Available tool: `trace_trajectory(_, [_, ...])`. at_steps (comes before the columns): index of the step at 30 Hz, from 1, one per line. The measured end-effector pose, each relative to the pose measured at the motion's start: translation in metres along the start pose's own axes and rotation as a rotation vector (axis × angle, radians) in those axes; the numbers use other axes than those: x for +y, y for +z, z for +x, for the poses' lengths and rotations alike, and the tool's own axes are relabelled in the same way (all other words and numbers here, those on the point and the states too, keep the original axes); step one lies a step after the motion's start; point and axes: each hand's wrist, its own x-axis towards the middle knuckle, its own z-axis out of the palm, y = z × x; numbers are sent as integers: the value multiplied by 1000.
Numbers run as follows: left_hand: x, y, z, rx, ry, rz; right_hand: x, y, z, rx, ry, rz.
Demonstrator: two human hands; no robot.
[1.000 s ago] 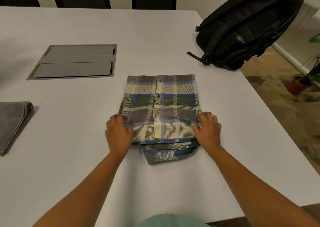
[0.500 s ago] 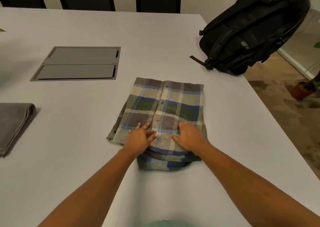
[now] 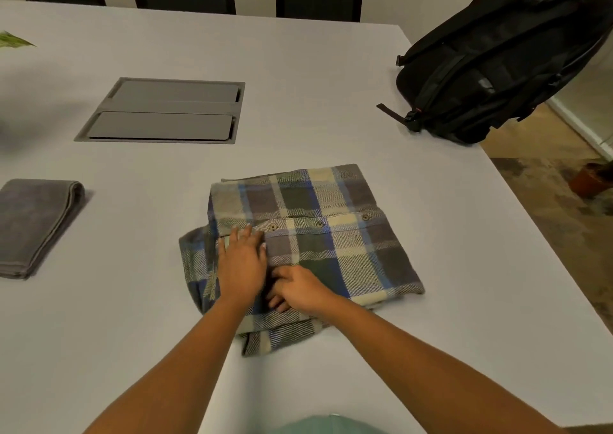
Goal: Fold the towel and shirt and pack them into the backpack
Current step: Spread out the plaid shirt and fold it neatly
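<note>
Closest in, a strip of teal garment (image 3: 326, 425) is showing at the bottom edge, and two bare forearms are reaching out from it over the pale grey tabletop (image 3: 331, 78). The left hand (image 3: 240, 264) is lying flat with straight fingers, pressing on the near left part of the blue, green and cream plaid flannel shirt (image 3: 331, 251), its fingertips reaching the button strip. The right hand (image 3: 300, 289) is sitting just beside it with fingers curled, pinching a fold of the cloth; its fingertips are hiding in that fold. The shirt is lying folded in the middle of the table, a loose flap sticking out under the wrists. Half a second ago both hands were lying flat at its near edge and the button strip was running away from the person; now the strip is running across, left to right. Off to the left, well apart, a folded grey towel (image 3: 36, 224) is resting with its left end cut off by the frame. Beyond the shirt a grey rectangular hatch (image 3: 162, 110) is sitting flush in the table. At the far right corner the black fabric backpack (image 3: 497, 55) is lying partly over the table's edge, its top running out of view. A green leaf tip (image 3: 13, 39) is now poking in at far left, and a terracotta pot (image 3: 585, 181) is standing on the floor, half cut off.
</note>
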Motion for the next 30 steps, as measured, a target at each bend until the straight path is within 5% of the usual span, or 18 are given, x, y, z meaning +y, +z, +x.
trace_trajectory(5, [-13, 11, -26, -73, -128, 25, 7, 2, 9, 471, -414, -437])
trace_trajectory(8, [-24, 15, -30, -111, -133, 123, 14, 10, 17, 332, -517, -680])
trace_trajectory(11, [-27, 16, -29, -159, -151, 152, 31, 6, 23, 245, -500, -892])
trace_trajectory(16, [-28, 15, -28, -170, -158, 153, 54, -27, 27, 372, -373, -1009])
trace_trajectory(30, [-33, 23, -30, -100, -156, 158, 100, -125, 13, 525, -89, -1029])
